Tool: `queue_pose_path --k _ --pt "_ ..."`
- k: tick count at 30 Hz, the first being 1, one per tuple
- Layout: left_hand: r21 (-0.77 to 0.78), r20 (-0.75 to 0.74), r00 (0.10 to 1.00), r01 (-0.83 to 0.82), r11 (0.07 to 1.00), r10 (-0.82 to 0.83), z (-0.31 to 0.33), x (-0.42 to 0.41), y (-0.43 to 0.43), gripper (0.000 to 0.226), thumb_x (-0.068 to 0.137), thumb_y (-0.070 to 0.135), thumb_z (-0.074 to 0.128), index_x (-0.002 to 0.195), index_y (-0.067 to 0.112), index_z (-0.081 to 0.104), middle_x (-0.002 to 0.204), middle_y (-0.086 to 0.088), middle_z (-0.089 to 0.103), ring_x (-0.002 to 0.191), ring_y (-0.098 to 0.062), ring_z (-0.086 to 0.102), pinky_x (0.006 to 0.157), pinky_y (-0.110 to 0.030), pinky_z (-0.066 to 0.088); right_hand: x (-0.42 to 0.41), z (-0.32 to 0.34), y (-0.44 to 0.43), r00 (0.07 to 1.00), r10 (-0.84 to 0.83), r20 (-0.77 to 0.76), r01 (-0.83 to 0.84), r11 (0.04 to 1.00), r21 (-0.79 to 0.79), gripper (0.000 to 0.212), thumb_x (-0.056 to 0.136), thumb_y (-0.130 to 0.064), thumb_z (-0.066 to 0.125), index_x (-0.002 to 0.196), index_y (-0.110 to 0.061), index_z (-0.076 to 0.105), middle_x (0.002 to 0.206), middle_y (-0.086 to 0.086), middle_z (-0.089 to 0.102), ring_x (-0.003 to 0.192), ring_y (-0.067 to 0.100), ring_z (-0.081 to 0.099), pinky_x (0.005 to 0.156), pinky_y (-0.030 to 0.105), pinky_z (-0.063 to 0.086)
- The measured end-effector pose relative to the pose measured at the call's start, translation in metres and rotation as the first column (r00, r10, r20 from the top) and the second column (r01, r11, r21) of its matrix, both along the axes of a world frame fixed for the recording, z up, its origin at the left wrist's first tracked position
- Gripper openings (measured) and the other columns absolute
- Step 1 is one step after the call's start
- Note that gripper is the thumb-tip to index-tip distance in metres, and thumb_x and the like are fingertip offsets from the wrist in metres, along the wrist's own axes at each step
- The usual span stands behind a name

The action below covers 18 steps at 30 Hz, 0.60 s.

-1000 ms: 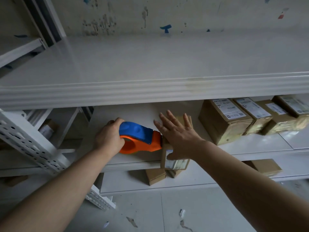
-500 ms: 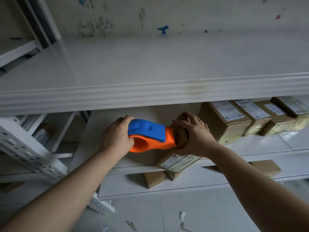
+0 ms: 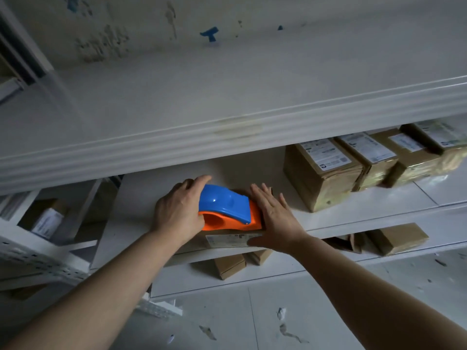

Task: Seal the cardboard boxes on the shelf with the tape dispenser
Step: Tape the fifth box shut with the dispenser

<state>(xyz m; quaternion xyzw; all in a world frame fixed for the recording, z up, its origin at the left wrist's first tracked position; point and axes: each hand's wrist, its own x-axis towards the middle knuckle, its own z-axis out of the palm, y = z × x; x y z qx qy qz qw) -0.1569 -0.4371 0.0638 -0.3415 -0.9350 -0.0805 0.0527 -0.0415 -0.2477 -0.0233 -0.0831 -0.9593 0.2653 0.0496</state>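
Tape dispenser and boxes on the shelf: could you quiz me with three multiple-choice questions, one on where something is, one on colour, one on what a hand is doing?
1. Where is the tape dispenser?
A. On the floor.
B. On a box at the front of the middle shelf.
C. On the top shelf.

2. What colours is it?
A. Green and black.
B. Red and white.
C. Blue and orange.

3. What is the right hand doing?
A. Lying flat on the box, fingers straight.
B. Gripping the dispenser.
C. Hanging at the person's side.

Answers:
1 B, the box's labelled side shows just beneath it.
2 C, a blue top sits over an orange body.
3 A, it is the left hand that grips the dispenser.
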Motion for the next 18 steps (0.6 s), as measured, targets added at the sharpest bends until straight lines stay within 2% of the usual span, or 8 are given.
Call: queue_pose_path --k 1,3,5,9,12,14,18 --pt "0.011 0.010 1.000 -0.005 1.000 0.005 0.000 0.000 0.000 0.079 0.074 0.013 0.063 0.142 0.036 0.029 0.132 0.003 0.052 0.118 -0.024 0.052 0.086 -0.039 0.049 -0.005 0.002 -0.001 0.999 0.024 0.027 -0.024 1.000 -0.018 0.130 0.065 -0.044 0.083 0.152 -0.022 -0.011 0.162 -0.004 0.003 0.148 0.011 -0.006 0.120 0.040 -0.006" --pt "0.019 0.009 1.000 -0.005 1.000 0.005 -0.001 0.000 0.001 0.081 0.076 0.011 0.061 0.144 0.037 0.026 0.133 0.003 0.050 0.119 -0.024 0.051 0.087 -0.040 0.049 -0.010 0.003 -0.002 0.999 0.005 0.047 -0.001 0.997 -0.082 0.129 0.065 -0.041 0.083 0.152 -0.022 -0.011 0.159 -0.003 0.019 0.146 0.016 0.015 0.121 0.042 0.007" --pt "0.014 -0.011 1.000 -0.005 1.000 0.005 -0.003 -0.003 0.001 0.081 0.078 0.008 0.058 0.144 0.037 0.025 0.134 0.003 0.049 0.120 -0.023 0.050 0.086 -0.039 0.049 -0.011 0.001 -0.001 0.998 -0.054 0.014 0.056 0.991 -0.119 0.123 0.065 -0.035 0.082 0.153 -0.022 -0.003 0.151 -0.004 0.034 0.138 0.018 0.032 0.118 0.041 0.019" --pt "0.031 -0.017 0.998 -0.055 0.998 0.055 -0.009 -0.032 -0.019 0.083 0.075 0.006 0.061 0.145 0.035 0.027 0.132 -0.001 0.050 0.116 -0.027 0.053 0.082 -0.041 0.050 -0.013 0.000 -0.001 0.996 -0.084 0.005 0.083 0.996 0.010 0.112 0.065 -0.035 0.080 0.151 -0.022 0.008 0.149 -0.003 0.038 0.140 0.018 0.033 0.120 0.041 0.005" --pt "0.123 0.094 0.971 -0.232 0.965 0.221 -0.011 -0.068 -0.062 0.085 0.071 0.000 0.064 0.143 0.034 0.033 0.128 -0.010 0.055 0.110 -0.035 0.056 0.083 -0.045 0.051 -0.015 0.004 -0.003 0.993 -0.112 0.036 0.110 0.992 0.062 0.112 0.065 -0.036 0.079 0.151 -0.022 0.008 0.148 -0.002 0.040 0.139 0.018 0.034 0.121 0.039 -0.004" --pt "0.118 0.136 0.952 -0.292 0.949 0.276 -0.014 -0.084 -0.092 0.082 0.071 -0.001 0.062 0.141 0.032 0.037 0.126 -0.013 0.058 0.107 -0.039 0.057 0.080 -0.045 0.051 -0.015 0.005 -0.004 0.992 -0.119 0.040 0.117 0.991 0.068 0.112 0.066 -0.037 0.079 0.151 -0.023 0.007 0.148 -0.002 0.040 0.140 0.019 0.034 0.120 0.041 -0.006" --pt "0.123 0.160 0.952 -0.281 0.952 0.261 -0.022 -0.093 -0.110 0.079 0.070 0.001 0.062 0.138 0.034 0.039 0.125 -0.009 0.059 0.107 -0.038 0.058 0.079 -0.043 0.051 -0.015 0.007 -0.007 0.992 -0.114 0.050 0.111 0.991 0.074 0.112 0.066 -0.034 0.080 0.150 -0.024 0.006 0.150 -0.004 0.037 0.141 0.019 0.032 0.121 0.044 -0.005"
